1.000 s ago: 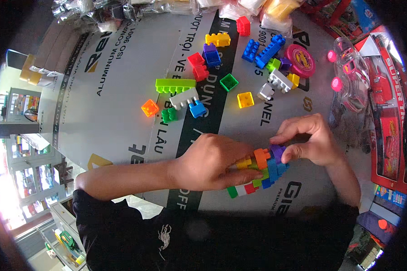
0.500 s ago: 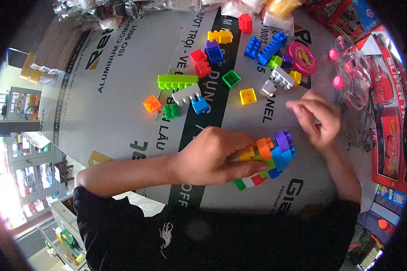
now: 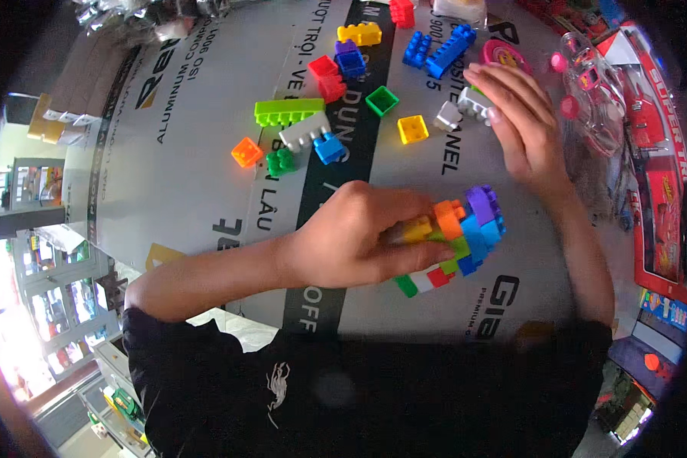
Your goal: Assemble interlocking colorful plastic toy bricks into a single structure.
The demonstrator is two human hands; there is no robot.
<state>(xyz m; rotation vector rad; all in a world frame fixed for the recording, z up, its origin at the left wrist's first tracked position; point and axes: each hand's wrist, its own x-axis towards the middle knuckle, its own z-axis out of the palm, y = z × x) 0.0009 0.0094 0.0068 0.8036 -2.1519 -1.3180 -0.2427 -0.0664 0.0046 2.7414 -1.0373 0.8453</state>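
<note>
Counter (image 3: 191, 168): broad, printed grey sheeting, a dark stripe across it. Black shirt (image 3: 374, 397) along the near edge. Red box (image 3: 656, 206) at far right, partly cut off by the dark rim. Left hand (image 3: 359, 237) reaches in low across the counter, closed, thumb on the near side and fingers on the far side of a built-up brick piece. Right hand (image 3: 523, 126) farther out, loosely open, fingers stretched forward, thumb apart from them; a grey studded brick (image 3: 473, 104) lies in the gap. Contact there: cannot tell.

Clear plastic toy (image 3: 591, 91) with pink round parts, between right hand and red box. Clear plastic packets (image 3: 149, 19) at the far left edge.

Brick piece (image 3: 473, 237): in left hand, near side of counter, right of the stripe. Blue and purple at its right end; orange, yellow, light green, red, white and dark green also show. Part is hidden by the hand.

Pink disc (image 3: 504, 53) just beyond the right fingers, partly covered. Light-green long brick (image 3: 288, 112) on its side, studs toward the person, grey long brick (image 3: 305, 130) just beside it. Blue long brick (image 3: 452, 50) far side, near the disc. Smallest: green square brick (image 3: 382, 101), hollow side up; yellow square brick (image 3: 413, 130); orange brick (image 3: 246, 153), leftmost of the loose ones.
</note>
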